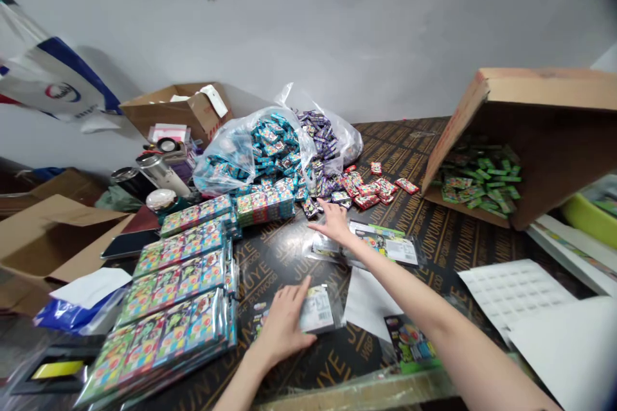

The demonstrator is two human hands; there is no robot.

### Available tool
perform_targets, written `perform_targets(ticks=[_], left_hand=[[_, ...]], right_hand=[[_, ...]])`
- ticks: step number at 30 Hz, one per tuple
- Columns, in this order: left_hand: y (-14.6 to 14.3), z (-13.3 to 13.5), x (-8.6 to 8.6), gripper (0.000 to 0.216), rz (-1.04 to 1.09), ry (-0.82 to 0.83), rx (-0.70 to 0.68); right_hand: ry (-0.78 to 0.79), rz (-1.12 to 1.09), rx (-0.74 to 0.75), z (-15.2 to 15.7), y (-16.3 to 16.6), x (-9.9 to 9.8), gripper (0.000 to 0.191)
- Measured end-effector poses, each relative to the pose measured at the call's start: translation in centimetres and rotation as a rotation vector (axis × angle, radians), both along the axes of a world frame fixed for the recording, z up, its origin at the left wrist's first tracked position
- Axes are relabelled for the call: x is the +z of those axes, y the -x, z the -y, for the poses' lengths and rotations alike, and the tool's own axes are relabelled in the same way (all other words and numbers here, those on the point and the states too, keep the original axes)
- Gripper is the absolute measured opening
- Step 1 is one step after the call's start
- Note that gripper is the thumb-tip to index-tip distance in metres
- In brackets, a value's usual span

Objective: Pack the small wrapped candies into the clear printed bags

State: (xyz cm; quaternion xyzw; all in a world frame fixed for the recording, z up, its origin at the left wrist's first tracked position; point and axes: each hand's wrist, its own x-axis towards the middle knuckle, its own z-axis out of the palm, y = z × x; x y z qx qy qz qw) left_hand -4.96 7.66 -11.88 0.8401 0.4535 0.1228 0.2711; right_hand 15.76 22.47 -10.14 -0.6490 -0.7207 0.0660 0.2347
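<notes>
My left hand (284,321) lies flat on a clear plastic packet with a white label (319,308) near the table's front edge. My right hand (333,221) reaches forward with its fingers spread, its tips at the edge of a heap of small purple and red sachets (359,187). Just under its wrist lies a stack of flat clear packets with printed cards (388,244). Neither hand grips anything.
Rows of filled colourful packets (178,282) cover the left. A clear bag of blue sachets (263,148) stands behind them. A tipped cardboard box of green sachets (525,141) lies at right, with white label sheets (518,289) in front. Boxes and flasks crowd the far left.
</notes>
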Motion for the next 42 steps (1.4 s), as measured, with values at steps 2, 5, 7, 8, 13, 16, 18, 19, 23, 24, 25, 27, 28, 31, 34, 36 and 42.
perform_targets(ticks=[2,5,7,8,13,16,18,19,23,24,25,27,28,31,34,36,42], left_hand=[[0.0,0.1,-0.5,0.099,-0.064,0.015,-0.006],[0.2,-0.1,-0.6,0.095,-0.003,0.071,0.047],[0.4,-0.6,-0.2,0.08,0.162,0.123,0.144],[0.4,-1.0,0.1,0.07,0.273,0.159,0.221],[-0.8,-2.5,1.8,0.056,0.795,0.535,0.566],[-2.7,-2.2,2.3,0.037,0.837,0.796,0.391],[-3.9,-1.6,2.3,0.025,0.838,0.855,0.308],[-4.4,-1.3,2.4,0.026,0.856,0.859,0.311],[-5.2,-0.3,2.6,0.03,0.893,0.864,0.364],[-5.1,-0.1,2.6,0.031,0.865,0.853,0.333],[-4.9,0.0,2.6,0.034,0.821,0.816,0.291],[-4.0,0.3,2.2,0.042,0.677,0.614,0.204],[-3.4,0.4,1.9,0.049,0.569,0.459,0.164],[-1.5,0.6,0.4,0.086,0.176,0.031,0.028],[-0.3,0.7,-0.8,0.1,-0.041,-0.102,-0.063],[0.0,0.8,-0.9,0.102,-0.026,-0.126,-0.061],[0.0,0.8,0.5,0.101,0.12,-0.098,-0.099]], right_hand=[[0.086,-0.01,-0.079,-3.1,1.3,-0.2,0.066],[0.137,-0.111,-0.119,-4.9,2.3,-0.3,0.05],[0.142,-0.156,-0.082,-4.5,1.9,0.0,0.04],[0.146,-0.178,-0.05,-3.9,1.5,0.2,0.036],[0.284,-0.29,0.333,2.7,-1.1,2.3,0.023],[0.372,-0.435,0.614,8.0,-1.7,3.6,0.023],[0.267,-0.465,0.566,11.1,-1.9,4.2,0.033],[0.185,-0.449,0.517,12.5,-2.0,4.3,0.045],[0.009,-0.325,0.51,16.2,-2.4,4.3,0.093],[0.0,-0.31,0.501,16.8,-2.5,4.0,0.093],[-0.014,-0.306,0.474,17.3,-2.6,3.7,0.089],[-0.047,-0.314,0.386,17.9,-3.1,2.7,0.082],[-0.059,-0.312,0.348,18.1,-3.4,2.1,0.08],[-0.041,-0.244,0.328,18.2,-4.1,0.2,0.079],[0.008,-0.159,0.355,18.3,-4.2,-1.2,0.083],[0.036,-0.143,0.376,18.3,-4.0,-1.6,0.084],[0.11,-0.25,0.52,18.2,-3.7,-1.5,0.09]])
